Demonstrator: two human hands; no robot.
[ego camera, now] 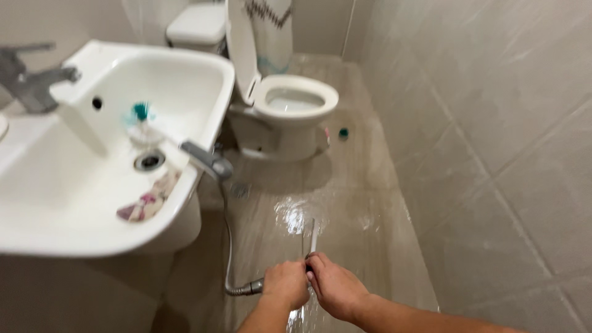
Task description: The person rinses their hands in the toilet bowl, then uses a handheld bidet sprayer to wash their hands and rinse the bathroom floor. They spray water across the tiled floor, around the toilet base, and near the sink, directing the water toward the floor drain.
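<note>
Two bare hands meet low in the view, knuckles toward the camera. The left hand (285, 282) is curled in a fist around the metal end of a spray hose (229, 246); the silver fitting juts out from that fist's left side. The right hand (336, 287) is pressed against the left, its fingers closed narrowly around the near end of a slim pale wand (313, 237) — the two hands touch where they grip.

The wand's long axis runs almost straight away from the hands, up the view, tipped only slightly rightward, and its far tip hangs over a shiny wet patch on the tiled floor (351, 185). Both hands sit at its near end; the right has the more direct hold on it.

From the left hand the hose curves leftward, then climbs to a grey handle (208, 160) at the rim of a white washbasin (203, 74), up and left of the hands. A patterned cloth (150, 200) lies in the basin, with a teal-topped item — blurred — beyond it.

Farther ahead stands a white toilet (296, 102), lid raised. A tiled wall runs along to the right of the hands.
</note>
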